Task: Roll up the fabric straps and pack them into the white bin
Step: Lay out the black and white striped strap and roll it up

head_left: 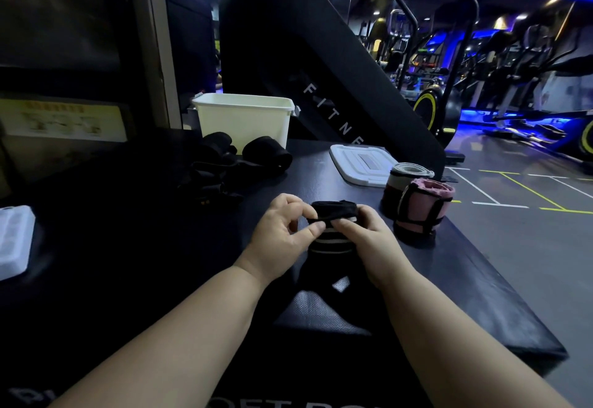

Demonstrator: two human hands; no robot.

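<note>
The black strap with pale stripes is partly wound into a tight roll, held just above the desk in front of the person, while its loose tail trails back toward them along the desk. Both hands are grasping it: the left hand pinches the roll's near edge between thumb and forefinger, and the right hand curls round its other side, probably so the coil stays tight as the rest is wound on. Just to the right stand two finished rolls, likely parked there until packing. Farther back a pile of black straps lies against the white bin, close for loading, and the bin's lid lies off beside it, leaving the bin open.
</note>
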